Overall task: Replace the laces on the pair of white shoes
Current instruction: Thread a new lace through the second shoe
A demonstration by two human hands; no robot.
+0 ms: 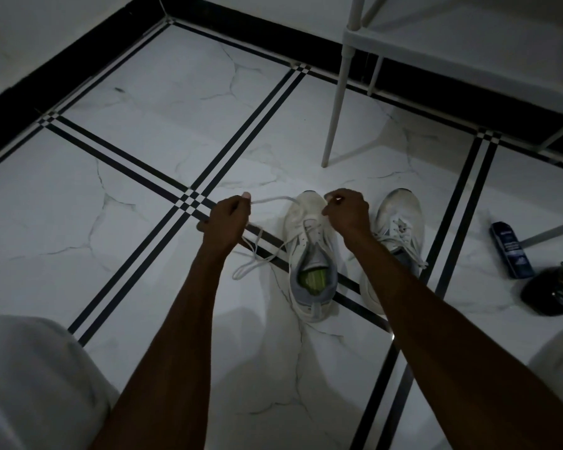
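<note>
Your floor [150, 92] is white marble-look tile with thin grey veins, crossed by paired black stripes that meet in small black-and-white checks. The skirting [62, 56] is black. Both shoes are white: the left shoe [309, 222] has a grey lining and a lime-green insole, and the right shoe [400, 206] has a greyish toe. The lace [267, 200] you hold is white. At 3 o'clock lie a dark blue bottle [511, 250] with white print and a black tin [550, 292] with a red mark. The rack [333, 115] is white.
</note>
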